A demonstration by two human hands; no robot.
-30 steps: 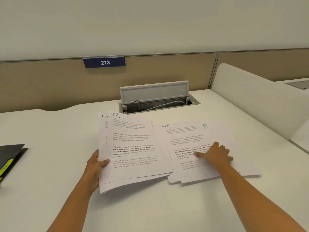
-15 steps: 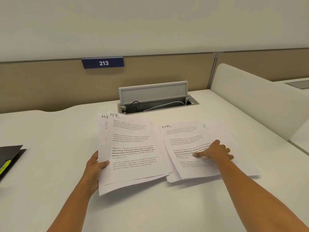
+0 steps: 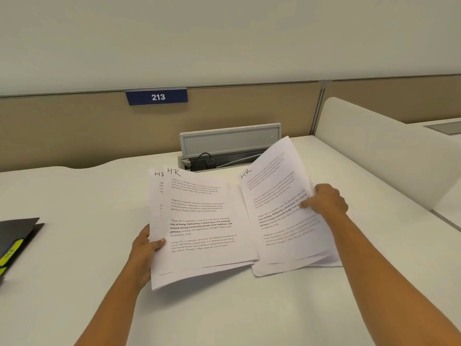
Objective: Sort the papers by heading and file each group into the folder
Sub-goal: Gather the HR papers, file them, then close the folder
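My left hand [image 3: 146,248] grips the left edge of a small stack of HR papers [image 3: 199,221], held a little above the white desk. My right hand [image 3: 326,202] pinches the right edge of one sheet headed HR [image 3: 272,191] and has it lifted and tilted up off the pile of loose papers [image 3: 299,253] lying flat on the desk at the right. The headings on the sheets under it are hidden. A dark folder [image 3: 17,236] with yellow-green tabs lies open at the far left edge of the desk.
A cable box with a raised grey lid [image 3: 229,142] and plugged leads sits just behind the papers. A tan partition with a blue 213 sign [image 3: 156,96] closes the back. A white divider [image 3: 389,156] borders the desk on the right.
My right hand went from pressing flat on the right pile to pinching its top HR sheet and lifting it up. The green-lettered sheet beneath is now covered. The left hand held still.
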